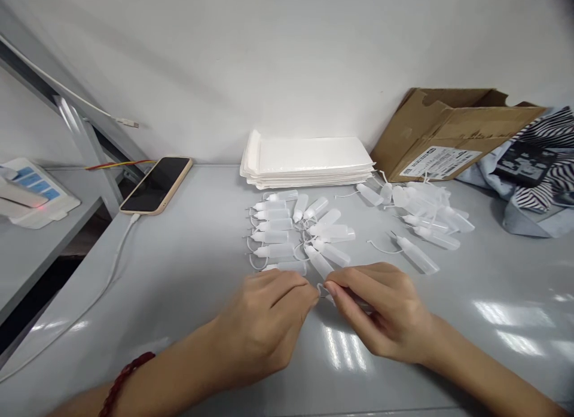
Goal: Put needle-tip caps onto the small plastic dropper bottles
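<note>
My right hand [381,306] is closed around a small translucent needle-tip bottle [330,298], most of it hidden by the fingers. Its nozzle end points left, and a thin white strap loops off it. Close beside that end, my left hand [269,321] is pinched at the strap's end; the small cap there is hidden by the fingertips. Just beyond my hands, several similar bottles [273,224] lie side by side in a column, their tips to the left. A looser cluster of bottles [332,232] fans out to the right of that column.
More bottles [433,208] are heaped at the right, before an open cardboard box [448,130]. White padded envelopes [309,157] are stacked against the wall. A phone [156,184] with a charging cable [117,255] lies at the left; striped cloth [549,160] lies far right.
</note>
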Tool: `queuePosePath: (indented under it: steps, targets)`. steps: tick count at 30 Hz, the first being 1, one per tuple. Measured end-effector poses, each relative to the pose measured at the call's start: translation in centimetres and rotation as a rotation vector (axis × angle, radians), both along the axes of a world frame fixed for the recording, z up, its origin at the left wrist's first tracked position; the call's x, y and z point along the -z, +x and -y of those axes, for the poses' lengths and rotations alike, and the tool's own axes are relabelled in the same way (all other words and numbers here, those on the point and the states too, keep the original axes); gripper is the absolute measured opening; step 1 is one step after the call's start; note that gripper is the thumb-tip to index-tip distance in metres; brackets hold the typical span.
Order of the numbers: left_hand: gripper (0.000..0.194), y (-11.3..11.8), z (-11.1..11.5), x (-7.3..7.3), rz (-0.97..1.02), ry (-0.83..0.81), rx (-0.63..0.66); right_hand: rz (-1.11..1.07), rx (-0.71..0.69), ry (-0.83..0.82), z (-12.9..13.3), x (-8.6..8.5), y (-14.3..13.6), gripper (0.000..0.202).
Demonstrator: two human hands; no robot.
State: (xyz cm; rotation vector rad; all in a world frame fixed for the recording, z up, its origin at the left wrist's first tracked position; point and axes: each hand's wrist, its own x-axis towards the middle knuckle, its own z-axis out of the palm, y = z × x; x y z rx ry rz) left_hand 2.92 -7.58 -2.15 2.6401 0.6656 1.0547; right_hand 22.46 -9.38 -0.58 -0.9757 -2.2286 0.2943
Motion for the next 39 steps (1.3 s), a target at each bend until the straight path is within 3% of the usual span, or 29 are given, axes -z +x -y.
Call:
queuePosePath:
  steps: [14, 23, 39]
  targets:
    - [0.023, 0.1, 0.2, -0.1, 0.012, -0.064, 0.029, -0.008, -0.003, -0.009, 0.1, 0.1, -0.2, 0.016]
    - [0.014, 0.2, 0.1, -1.2, 0.040, -0.168, 0.090, -0.114, -0.025, -0.041, 0.4, -0.7, 0.1, 0.013]
    - [0.012, 0.0, 0.1, -0.5, -0.007, -0.210, 0.051, -0.034, -0.020, 0.006, -0.1, -0.5, 0.5, 0.006]
